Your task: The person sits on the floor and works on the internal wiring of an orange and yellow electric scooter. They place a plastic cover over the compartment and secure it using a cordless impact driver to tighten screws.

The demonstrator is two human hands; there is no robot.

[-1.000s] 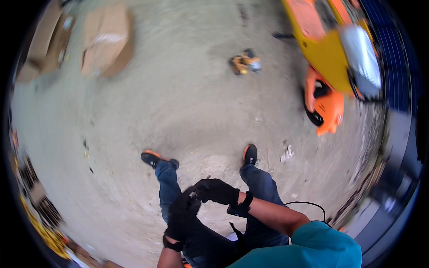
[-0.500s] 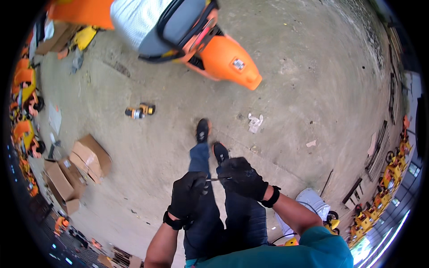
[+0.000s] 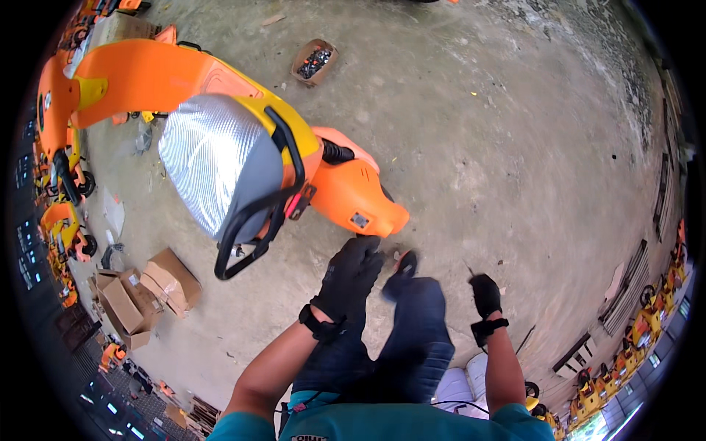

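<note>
An orange and yellow scooter [image 3: 243, 81] stands in front of me, its seat under silvery wrap [image 3: 209, 140] and a black grab rail [image 3: 246, 228] behind it. My black-gloved left hand [image 3: 349, 275] reaches forward to the lower edge of the orange rear fender [image 3: 360, 202]. Its fingers look stretched out and seem to touch the fender, though their tips are partly hidden. Off to the right, my gloved right hand [image 3: 486, 295] is closed around a thin dark metal rod [image 3: 471, 271], whose end sticks out past the fingers.
Opened cardboard boxes [image 3: 169, 279] lie on the concrete floor at left. A small carton [image 3: 314, 62] of dark parts sits beyond the scooter. Wooden pallets [image 3: 624, 287] and a row of yellow machines [image 3: 625, 353] line the right side. White wrapped bundles [image 3: 460, 386] lie near my right side.
My hands were together on the thin rod and have parted; the right keeps it, out to the right. The left has come to the fender. I have stepped closer to the scooter.
</note>
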